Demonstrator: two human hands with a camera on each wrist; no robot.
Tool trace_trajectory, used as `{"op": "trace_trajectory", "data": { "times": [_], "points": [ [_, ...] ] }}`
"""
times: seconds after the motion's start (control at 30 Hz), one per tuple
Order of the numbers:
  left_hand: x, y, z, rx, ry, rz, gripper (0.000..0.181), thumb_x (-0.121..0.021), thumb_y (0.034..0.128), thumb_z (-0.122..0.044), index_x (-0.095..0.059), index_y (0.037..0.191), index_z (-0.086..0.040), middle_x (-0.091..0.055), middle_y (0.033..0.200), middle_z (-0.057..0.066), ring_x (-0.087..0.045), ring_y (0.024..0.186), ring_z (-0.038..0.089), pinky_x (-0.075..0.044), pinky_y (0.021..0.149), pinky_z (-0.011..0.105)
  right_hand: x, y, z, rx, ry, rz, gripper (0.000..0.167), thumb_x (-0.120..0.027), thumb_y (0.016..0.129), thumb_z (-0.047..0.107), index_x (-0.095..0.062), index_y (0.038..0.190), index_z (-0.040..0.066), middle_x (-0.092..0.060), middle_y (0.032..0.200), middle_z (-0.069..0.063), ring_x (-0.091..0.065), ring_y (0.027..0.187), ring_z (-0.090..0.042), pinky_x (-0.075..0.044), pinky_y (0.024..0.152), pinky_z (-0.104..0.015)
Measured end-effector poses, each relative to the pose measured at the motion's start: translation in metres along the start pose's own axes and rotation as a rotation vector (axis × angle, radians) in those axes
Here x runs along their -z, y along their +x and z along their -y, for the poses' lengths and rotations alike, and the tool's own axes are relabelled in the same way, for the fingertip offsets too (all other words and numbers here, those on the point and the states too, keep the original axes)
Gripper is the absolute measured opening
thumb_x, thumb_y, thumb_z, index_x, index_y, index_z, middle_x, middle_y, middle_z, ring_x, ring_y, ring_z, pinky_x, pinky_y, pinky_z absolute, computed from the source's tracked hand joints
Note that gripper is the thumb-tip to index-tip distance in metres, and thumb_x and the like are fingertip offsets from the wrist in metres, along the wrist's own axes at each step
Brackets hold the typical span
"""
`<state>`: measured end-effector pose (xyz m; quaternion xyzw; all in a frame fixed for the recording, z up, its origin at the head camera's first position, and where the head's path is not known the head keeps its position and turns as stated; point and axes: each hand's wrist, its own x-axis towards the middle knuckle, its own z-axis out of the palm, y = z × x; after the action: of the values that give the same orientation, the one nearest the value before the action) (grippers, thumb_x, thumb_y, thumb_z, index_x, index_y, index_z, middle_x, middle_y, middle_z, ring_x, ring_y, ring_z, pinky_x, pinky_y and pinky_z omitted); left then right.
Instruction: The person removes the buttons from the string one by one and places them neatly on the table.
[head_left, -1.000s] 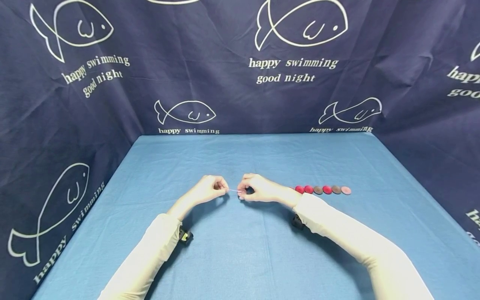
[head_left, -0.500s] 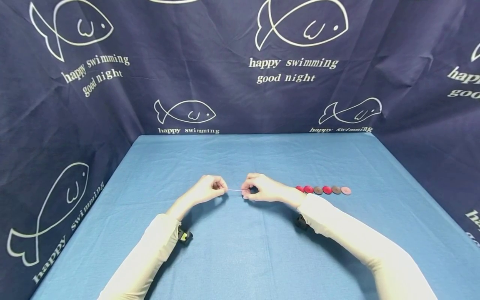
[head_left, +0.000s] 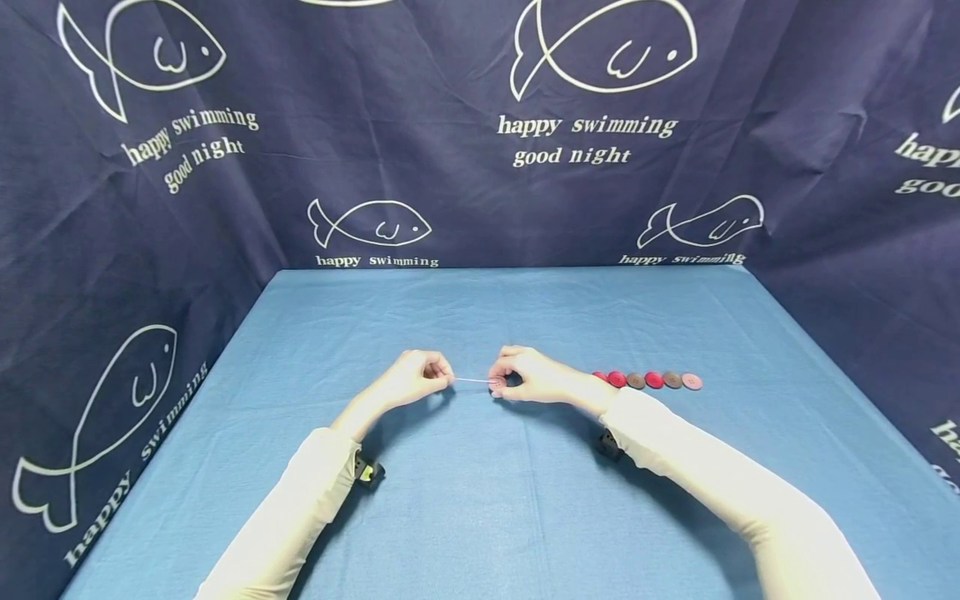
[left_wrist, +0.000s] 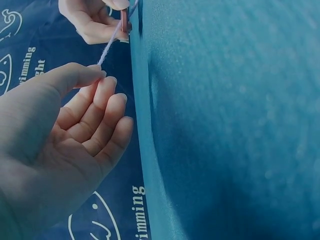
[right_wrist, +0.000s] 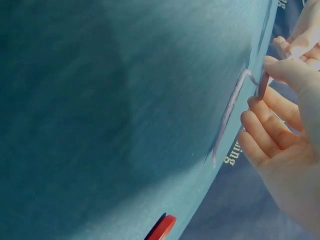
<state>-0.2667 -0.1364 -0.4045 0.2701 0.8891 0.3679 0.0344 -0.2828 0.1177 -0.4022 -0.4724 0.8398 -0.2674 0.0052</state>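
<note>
My left hand (head_left: 415, 377) pinches the end of a pale lilac string (head_left: 472, 381) between thumb and index finger; its other fingers are loosely curled, as the left wrist view shows. Across from it, my right hand (head_left: 531, 375) holds a pinkish-brown button (left_wrist: 124, 21) by its edge, between thumb and fingertips. The string runs straight from the left fingertips to the button. On the button's far side, in the right wrist view, a tail of the string (right_wrist: 230, 106) bends down towards the cloth. The string appears to pass through the button; its holes are too small to make out.
Right of my right hand lies a row of several buttons, among them a red button (head_left: 617, 379), a brown button (head_left: 636, 381) and a pink button (head_left: 692, 382). My right forearm partly covers the row's left end. Blue cloth (head_left: 465, 517) covers the table; dark printed curtains (head_left: 480, 200) stand behind.
My right hand has moved slightly to the right with the button, and the stretch of string between the hands has grown longer. The left hand has stayed almost still.
</note>
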Motion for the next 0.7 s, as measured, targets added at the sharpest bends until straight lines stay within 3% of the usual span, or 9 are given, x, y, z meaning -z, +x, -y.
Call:
{"op": "trace_trajectory", "data": {
  "times": [0.7],
  "points": [
    [0.0007, -0.0011, 0.0006, 0.012, -0.008, -0.001, 0.003, -0.065, 0.0838, -0.010, -0.068, 0.084, -0.008, -0.063, 0.071, -0.001, -0.052, 0.061, 0.005, -0.043, 0.060, 0.020, 0.0055, -0.0081, -0.0035, -0.016, -0.023, 0.001, 0.007, -0.070, 0.081, 0.015, -0.067, 0.086, 0.011, -0.055, 0.079, -0.002, -0.054, 0.078, -0.020, -0.043, 0.074, -0.025]
  ]
}}
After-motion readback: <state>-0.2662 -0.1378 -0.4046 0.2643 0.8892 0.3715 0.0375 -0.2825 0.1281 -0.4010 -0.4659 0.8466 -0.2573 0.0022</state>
